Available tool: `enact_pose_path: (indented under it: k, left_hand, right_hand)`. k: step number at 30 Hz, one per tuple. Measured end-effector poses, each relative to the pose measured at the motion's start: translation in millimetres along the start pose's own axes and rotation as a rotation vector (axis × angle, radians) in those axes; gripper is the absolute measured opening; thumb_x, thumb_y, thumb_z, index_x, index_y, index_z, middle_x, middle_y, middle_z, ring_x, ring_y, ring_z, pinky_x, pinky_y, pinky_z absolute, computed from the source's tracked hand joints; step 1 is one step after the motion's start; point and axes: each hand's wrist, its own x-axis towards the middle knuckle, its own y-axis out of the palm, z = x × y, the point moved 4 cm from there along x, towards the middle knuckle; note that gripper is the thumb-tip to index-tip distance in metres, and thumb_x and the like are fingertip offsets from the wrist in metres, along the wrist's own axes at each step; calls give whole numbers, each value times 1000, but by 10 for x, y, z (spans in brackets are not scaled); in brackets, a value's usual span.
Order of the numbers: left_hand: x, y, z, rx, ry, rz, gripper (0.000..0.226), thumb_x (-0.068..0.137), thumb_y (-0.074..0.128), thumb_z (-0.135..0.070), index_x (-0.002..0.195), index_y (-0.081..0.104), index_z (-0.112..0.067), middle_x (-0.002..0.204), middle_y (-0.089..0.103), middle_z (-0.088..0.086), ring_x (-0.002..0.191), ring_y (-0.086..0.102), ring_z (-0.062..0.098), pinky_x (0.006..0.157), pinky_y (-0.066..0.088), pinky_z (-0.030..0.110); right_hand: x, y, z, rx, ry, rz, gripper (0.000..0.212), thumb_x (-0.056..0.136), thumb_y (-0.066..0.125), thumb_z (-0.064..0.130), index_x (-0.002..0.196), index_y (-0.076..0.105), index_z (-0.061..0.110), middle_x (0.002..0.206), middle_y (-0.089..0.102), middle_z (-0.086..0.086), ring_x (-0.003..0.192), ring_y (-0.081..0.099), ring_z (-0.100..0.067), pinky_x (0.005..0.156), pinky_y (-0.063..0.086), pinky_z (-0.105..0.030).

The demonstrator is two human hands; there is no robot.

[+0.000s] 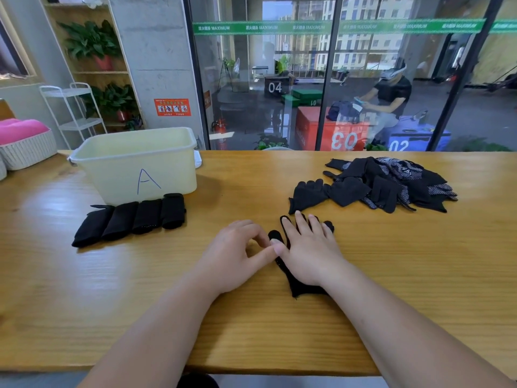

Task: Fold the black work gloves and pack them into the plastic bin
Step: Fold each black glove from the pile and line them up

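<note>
From the head camera: the right hand (307, 247) lies flat with its fingers spread out, pressing down on one black glove (300, 288) on the desk (279, 331); the glove's fingertips peek out past the hand's fingers, and its cuff sticks out under the wrist. The left hand (237, 253) sits just beside the right hand, with its fingers curled and its thumb reaching over to the glove's edge; I cannot tell if it is pinching the glove. The two hands are close together, and their thumbs meet. Ahead of the left hand and off to its left is a row of folded gloves (131, 219); right behind them stands the plastic bin (134, 166) with an "A" on it. Ahead of the right hand and off to its right is a loose pile of gloves (386, 183).
</note>
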Motion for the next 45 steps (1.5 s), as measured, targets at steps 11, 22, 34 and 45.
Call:
enact_pose_path:
  k: [11,22,34,45]
  left_hand:
    - [17,-34,32,13,-67,-72,35,102,53,-68,102,69,-36,98,65,-22,104,59,-1,90,49,21]
    - [17,36,59,121,-12,-45,20,106,62,-37,124,71,-34,124,61,-25,119,56,-2,104,49,25]
    - [43,160,26,422,22,123,52,104,52,-61,148,60,-34,157,52,-17,151,37,7,128,27,36]
    - [-36,129,-133,8,111,235,47,81,86,-63,119,74,-39,132,61,-26,134,49,4,109,44,25]
  right_hand:
    - [-109,48,77,-16,-56,52,86,96,9,84,168,-7,40,176,-20,3,162,-21,-30,131,-6,-56]
    - [-4,-102,40,143,-80,-6,68,109,18,64,169,-1,39,177,-16,4,163,-14,-27,132,0,-52]
    - [-442,-128,-641,154,-263,-12,82,94,16,87,167,5,49,173,-9,26,157,-20,4,133,-4,-42]
    - [-581,-262,-681,434,-395,-117,48,84,73,74,127,65,55,156,36,38,155,15,7,124,26,-37]
